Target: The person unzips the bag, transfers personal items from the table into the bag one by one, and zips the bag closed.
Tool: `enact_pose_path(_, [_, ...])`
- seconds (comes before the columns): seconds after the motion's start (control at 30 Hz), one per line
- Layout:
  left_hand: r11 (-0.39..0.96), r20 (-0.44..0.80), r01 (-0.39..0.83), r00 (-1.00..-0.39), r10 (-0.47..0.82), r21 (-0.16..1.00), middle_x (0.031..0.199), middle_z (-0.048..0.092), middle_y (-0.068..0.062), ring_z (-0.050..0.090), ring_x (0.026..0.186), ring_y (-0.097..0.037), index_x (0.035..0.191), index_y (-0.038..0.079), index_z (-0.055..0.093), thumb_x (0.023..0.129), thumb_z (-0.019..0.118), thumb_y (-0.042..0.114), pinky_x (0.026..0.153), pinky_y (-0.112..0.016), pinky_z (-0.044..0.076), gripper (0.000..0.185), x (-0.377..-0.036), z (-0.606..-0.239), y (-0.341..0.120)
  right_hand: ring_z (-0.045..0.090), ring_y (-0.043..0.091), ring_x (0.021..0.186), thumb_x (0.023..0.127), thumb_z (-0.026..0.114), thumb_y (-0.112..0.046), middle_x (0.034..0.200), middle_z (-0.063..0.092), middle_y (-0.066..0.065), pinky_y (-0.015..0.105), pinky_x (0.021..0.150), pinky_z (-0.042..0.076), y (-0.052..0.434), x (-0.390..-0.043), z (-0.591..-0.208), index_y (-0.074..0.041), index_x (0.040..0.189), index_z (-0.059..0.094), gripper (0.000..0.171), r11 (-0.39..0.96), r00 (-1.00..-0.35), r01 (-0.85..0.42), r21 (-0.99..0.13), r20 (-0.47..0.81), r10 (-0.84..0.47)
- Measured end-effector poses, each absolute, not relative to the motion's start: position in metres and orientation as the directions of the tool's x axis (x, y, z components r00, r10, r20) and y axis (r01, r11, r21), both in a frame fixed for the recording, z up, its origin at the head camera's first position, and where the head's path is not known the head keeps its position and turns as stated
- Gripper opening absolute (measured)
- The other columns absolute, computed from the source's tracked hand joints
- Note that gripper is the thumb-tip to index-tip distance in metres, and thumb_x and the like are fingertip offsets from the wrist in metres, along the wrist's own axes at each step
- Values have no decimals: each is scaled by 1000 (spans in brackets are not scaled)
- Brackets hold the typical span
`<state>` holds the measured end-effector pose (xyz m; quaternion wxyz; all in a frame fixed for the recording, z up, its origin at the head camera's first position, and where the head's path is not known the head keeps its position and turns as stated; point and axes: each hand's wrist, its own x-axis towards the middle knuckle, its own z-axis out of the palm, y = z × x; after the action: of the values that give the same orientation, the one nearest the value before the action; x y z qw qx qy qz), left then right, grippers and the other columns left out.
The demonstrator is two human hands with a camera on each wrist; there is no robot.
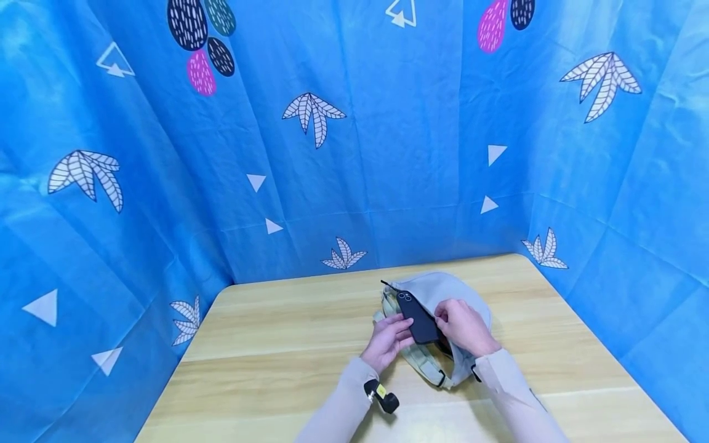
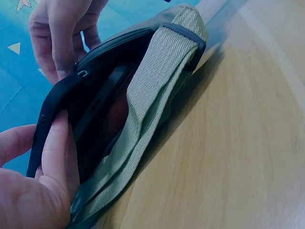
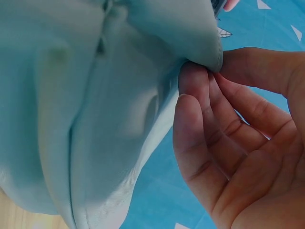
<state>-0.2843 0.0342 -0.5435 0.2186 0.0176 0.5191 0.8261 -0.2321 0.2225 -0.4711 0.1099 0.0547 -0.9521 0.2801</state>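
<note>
Backdrop (image 1: 354,154): blue cloth printed with white leaves, white triangles and dark and pink ovals; it walls the scene on the far, left and right sides.
Table (image 1: 277,344): pale wood with rounded far corners, reaching from the near edge of the head view to the cloth.
Bag (image 1: 454,295): a small grey-green fabric pouch lying right of the table's centre, between the 2 hands; its mouth faces left and near, and its far end has a dark zip pull. In the left wrist view the opening gapes dark beside the ribbed strap.
Strap (image 1: 421,360): light green webbing with a dark buckle, bunched on the table at the near-left side of the bag and touching it.
Phone (image 1: 416,315): dark, with 2 camera lenses at its far end; it lies slanted across the bag's mouth, its near end at the opening and its far end out in the open. How far it is inside cannot be told.
Right hand (image 1: 464,326): on the near-right part of the bag; the right wrist view shows thumb and fingertips (image 3: 193,78) pinching the fabric edge of the bag.
Left hand (image 1: 388,341): just left of the bag, fingers curled against the near end of the phone; in the left wrist view the thumb (image 2: 59,143) presses on the phone's dark rim.
Wrist device (image 1: 382,394): black with a yellow tag, on the left sleeve.
</note>
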Motion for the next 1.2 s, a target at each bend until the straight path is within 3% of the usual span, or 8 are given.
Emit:
enact_pose_path(0.57, [-411,-229,-358,-916,330,838,106,76,-19,77,85,-19,127,-5,50,93,69,-3,87,-38,63,39,-278,-544,51,61,14,73,89,71,-3,78,70,1,35,67,52,223,-231,-470,-7,85,76,8,834,-971,-163,-527,237,-40])
enact_pose_path(0.83, [-422,-242,-371,-913,328,827,95,76,-8,74,79,-13,122,-4,55,93,69,-3,80,-30,65,31,-274,-544,62,61,13,72,90,71,-3,78,71,1,33,65,53,221,-231,-470,-6,88,76,6,831,-975,-151,-535,220,-35])
enact_pose_path(0.93, [-431,-253,-381,-911,326,818,95,75,-8,74,78,-13,126,-5,53,95,65,-2,84,-33,65,33,-274,-545,64,62,13,73,90,71,-4,78,71,1,34,66,53,220,-231,-470,-6,87,76,6,833,-975,-151,-533,219,-37])
enact_pose_path(1.1, [-455,-252,-387,-910,330,802,110,73,-17,75,90,-17,144,-13,39,97,57,-3,101,-44,59,52,-273,-544,64,63,14,73,90,71,-4,78,71,1,35,66,54,221,-231,-470,-7,87,75,6,833,-974,-149,-533,224,-32])
enact_pose_path(1.2, [-453,-243,-384,-909,338,805,115,71,-21,76,93,-18,147,-14,38,98,56,-3,104,-45,56,53,-273,-545,65,63,14,73,90,71,-4,78,71,1,36,66,54,221,-231,-471,-7,86,75,7,832,-975,-149,-534,222,-32])
